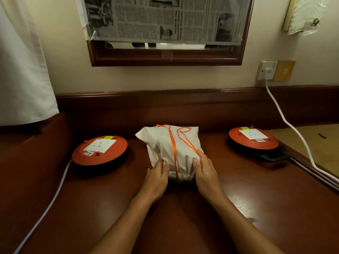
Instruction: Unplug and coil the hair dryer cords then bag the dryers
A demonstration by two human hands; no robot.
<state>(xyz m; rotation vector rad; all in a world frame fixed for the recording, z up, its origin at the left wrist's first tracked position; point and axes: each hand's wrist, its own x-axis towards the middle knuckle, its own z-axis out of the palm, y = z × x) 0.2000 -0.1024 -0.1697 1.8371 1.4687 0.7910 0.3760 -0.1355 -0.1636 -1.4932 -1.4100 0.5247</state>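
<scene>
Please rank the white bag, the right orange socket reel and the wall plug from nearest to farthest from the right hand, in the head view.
From the right hand:
1. White bag, touching it, centre.
2. Right orange socket reel, farther right.
3. Wall plug, up on the wall.

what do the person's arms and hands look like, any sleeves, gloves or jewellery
Both forearms are bare up to the bottom edge of the picture, with no sleeves in sight. The left hand and the right hand wear no gloves, and no rings, watch or bracelets show on the fingers or wrists. The fingernails look short and unpainted.
</scene>
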